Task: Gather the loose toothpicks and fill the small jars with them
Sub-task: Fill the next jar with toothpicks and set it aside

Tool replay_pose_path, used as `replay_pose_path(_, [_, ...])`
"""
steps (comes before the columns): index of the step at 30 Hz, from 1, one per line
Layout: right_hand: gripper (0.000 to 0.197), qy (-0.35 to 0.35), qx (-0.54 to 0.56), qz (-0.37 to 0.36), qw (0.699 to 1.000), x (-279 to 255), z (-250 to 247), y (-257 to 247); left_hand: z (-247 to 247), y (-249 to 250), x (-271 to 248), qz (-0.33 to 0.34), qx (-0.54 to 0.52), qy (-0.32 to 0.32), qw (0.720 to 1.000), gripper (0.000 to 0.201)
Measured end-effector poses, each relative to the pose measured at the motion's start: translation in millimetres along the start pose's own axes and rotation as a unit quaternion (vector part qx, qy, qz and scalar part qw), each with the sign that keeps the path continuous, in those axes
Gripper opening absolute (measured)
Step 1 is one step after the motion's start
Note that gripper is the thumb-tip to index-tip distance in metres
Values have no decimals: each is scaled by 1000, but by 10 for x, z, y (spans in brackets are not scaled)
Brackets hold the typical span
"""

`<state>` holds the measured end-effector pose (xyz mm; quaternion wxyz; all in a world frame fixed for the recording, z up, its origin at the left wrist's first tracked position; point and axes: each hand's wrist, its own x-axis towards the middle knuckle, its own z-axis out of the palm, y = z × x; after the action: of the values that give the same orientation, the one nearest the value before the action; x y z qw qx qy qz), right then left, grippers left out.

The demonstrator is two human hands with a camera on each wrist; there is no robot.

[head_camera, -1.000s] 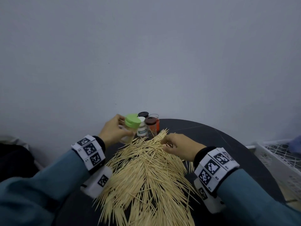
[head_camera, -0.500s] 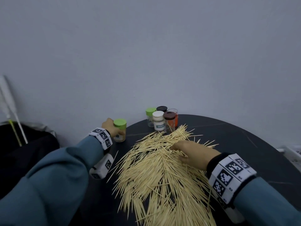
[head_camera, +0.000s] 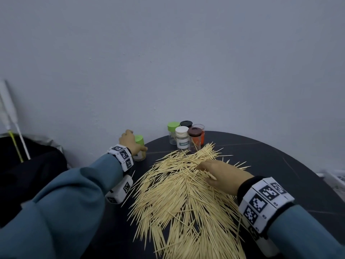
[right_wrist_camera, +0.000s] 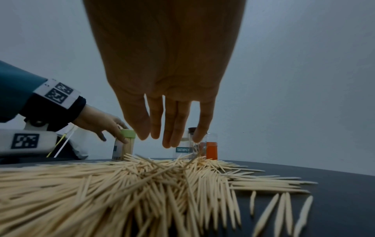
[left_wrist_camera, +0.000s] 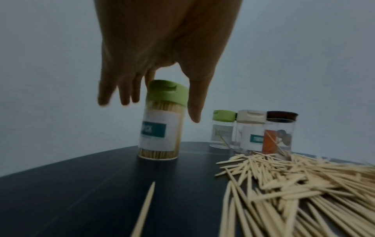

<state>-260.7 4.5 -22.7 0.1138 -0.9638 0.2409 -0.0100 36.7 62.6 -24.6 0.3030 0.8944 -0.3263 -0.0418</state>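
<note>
A big heap of loose toothpicks [head_camera: 183, 193] covers the middle of the dark round table [head_camera: 280, 165]. My right hand [head_camera: 204, 173] lies flat on the heap's far part with straight fingers [right_wrist_camera: 176, 128], holding nothing. A green-lidded jar [left_wrist_camera: 160, 128] packed with toothpicks stands upright near the table's left edge. My left hand [head_camera: 133, 142] hovers over its lid, fingers [left_wrist_camera: 194, 104] straight, the thumb beside the lid and the other fingers spread off to the left. Several small jars stand at the back: a green-lidded one [head_camera: 173, 133], a white-lidded one labelled TOOTHPICK [head_camera: 182, 139] and a brown-lidded one [head_camera: 194, 139].
A black-lidded jar [head_camera: 186, 123] and an orange jar [head_camera: 201, 139] stand behind the cluster. One stray toothpick [left_wrist_camera: 146, 208] lies left of the heap. Off the table's left are a black bag [head_camera: 28, 174] and white poles [head_camera: 11, 118]; a white basket [head_camera: 334, 180] is at the right.
My left hand carried the full green-lidded jar from the cluster out to the table's left edge, set it down and straightened its fingers. My right hand flattened onto the heap.
</note>
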Motion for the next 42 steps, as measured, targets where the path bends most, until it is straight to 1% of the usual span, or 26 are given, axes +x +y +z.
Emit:
replay_pose_path(1, [41,1,1,3,1000,-3,-4,1,4,56,-33,36,20,22,999,82])
replay_pose_path(3, [41,6,3,8,1000,-12,-8,-1,18,204,-108,118,45,56,990,72])
replay_pose_path(5, [41,16,4,15,1000,-24,-16,-10,47,383,-162,185,31,65,980,60])
replay_pose_path(7, [40,31,1,23,999,-38,-26,-22,95,572,-187,237,17,46,970,52])
replay_pose_path(10, [39,50,-4,35,998,-58,-43,-25,229,814,-153,283,26,-14,959,47])
replay_pose_path(14, [38,55,-5,48,997,-56,-50,1,458,966,-40,283,88,-92,951,52])
replay_pose_path(17, [38,54,-6,49,997,-38,-38,13,583,1002,8,276,114,-119,947,62])
replay_pose_path(20, [39,53,-8,47,997,-21,-19,22,670,1016,26,280,139,-131,941,63])
replay_pose_path(23, [40,55,-7,45,997,-9,-8,36,714,1002,43,280,143,-119,942,63])
replay_pose_path(27, [40,54,-3,43,998,1,1,46,709,984,76,255,117,-71,957,61])
replay_pose_path(29, [40,55,-1,41,998,2,3,48,710,987,72,240,88,-61,965,63])
replay_pose_path(32, [40,60,0,37,998,-1,6,52,736,1002,56,216,73,-75,971,67])
replay_pose_path(35, [39,61,-1,34,998,1,12,57,753,1009,51,200,42,-86,975,63])
replay_pose_path(38, [40,59,-1,35,998,0,11,63,705,1009,34,190,15,-78,978,61])
replay_pose_path(42, [39,58,-5,31,998,-14,3,55,525,1034,-41,197,-24,-61,978,60])
